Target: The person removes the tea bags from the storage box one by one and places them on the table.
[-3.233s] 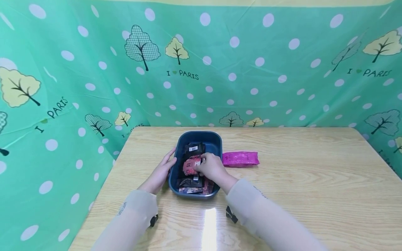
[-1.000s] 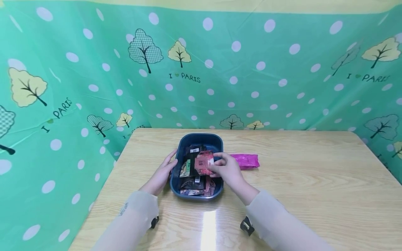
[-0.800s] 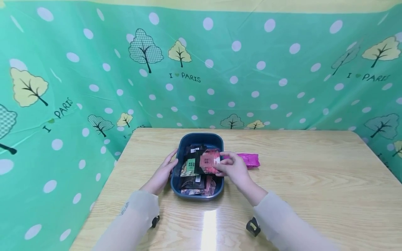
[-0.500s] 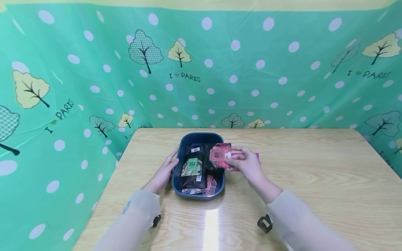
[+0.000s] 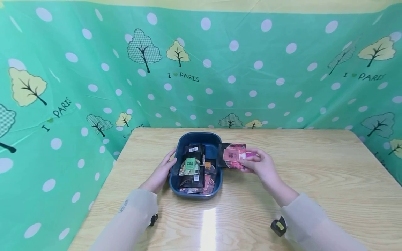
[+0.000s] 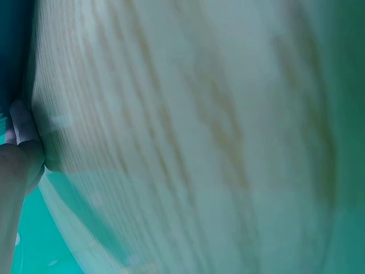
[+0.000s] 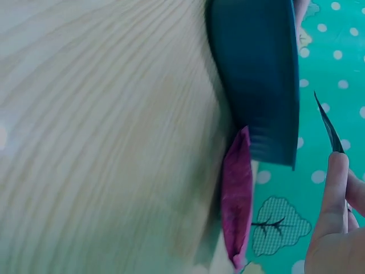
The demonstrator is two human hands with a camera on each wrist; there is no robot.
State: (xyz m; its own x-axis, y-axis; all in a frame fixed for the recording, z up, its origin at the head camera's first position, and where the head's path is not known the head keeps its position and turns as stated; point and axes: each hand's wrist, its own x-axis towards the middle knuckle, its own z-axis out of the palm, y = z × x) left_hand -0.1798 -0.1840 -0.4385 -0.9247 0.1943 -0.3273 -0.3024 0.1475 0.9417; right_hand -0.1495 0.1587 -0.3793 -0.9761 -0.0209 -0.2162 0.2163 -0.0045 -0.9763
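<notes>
A dark blue plastic bin holds several small flat black sachets, among them a green-labelled sachet and an orange-labelled sachet. My right hand pinches a black and red sachet by its right end, raised just past the bin's right rim. In the right wrist view that sachet appears edge-on between thumb and fingers, above the rim's level. My left hand rests along the bin's left outer wall with fairly straight fingers, its thumb tip near the rim.
A magenta packet lies on the wooden table against the bin's right side, mostly covered by my right hand in the head view. A green dotted cloth hangs behind and left of the table.
My right hand has lifted the black and red sachet from the pile and carried it right, past the bin's rim. Green- and orange-labelled sachets below are uncovered. My left hand has stayed at the bin.
</notes>
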